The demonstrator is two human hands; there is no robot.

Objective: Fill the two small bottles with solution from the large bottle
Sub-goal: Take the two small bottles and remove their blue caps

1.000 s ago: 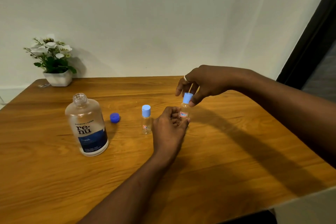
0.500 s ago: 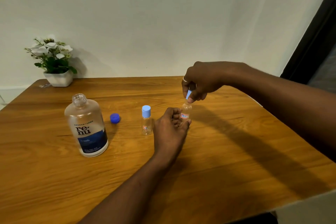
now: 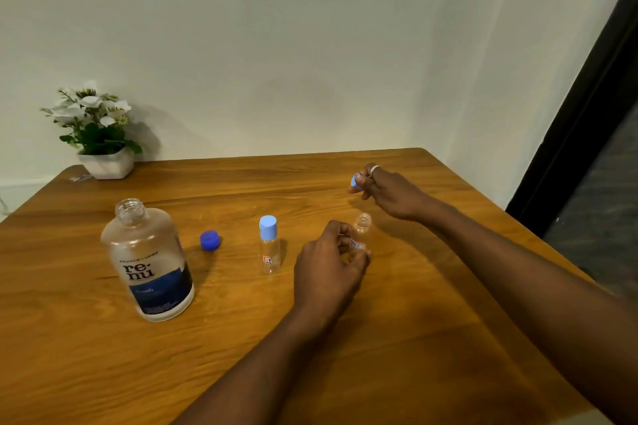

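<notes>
The large clear bottle [image 3: 148, 260] with a blue "renu" label stands uncapped at the left of the wooden table [image 3: 431, 338]. Its dark blue cap [image 3: 210, 240] lies just to its right. One small clear bottle [image 3: 269, 245] stands upright with its light blue cap on. My left hand [image 3: 329, 264] grips the second small bottle [image 3: 360, 233], which stands uncapped on the table. My right hand [image 3: 390, 191] holds that bottle's light blue cap [image 3: 355, 181] low over the table, behind the bottle.
A white pot with white flowers [image 3: 100, 134] sits at the table's far left corner against the wall. The table's right edge [image 3: 538, 238] borders a dark doorway.
My right hand lifted the light blue cap off the small bottle and carried it back and down toward the table. My left hand kept its grip on the bottle.
</notes>
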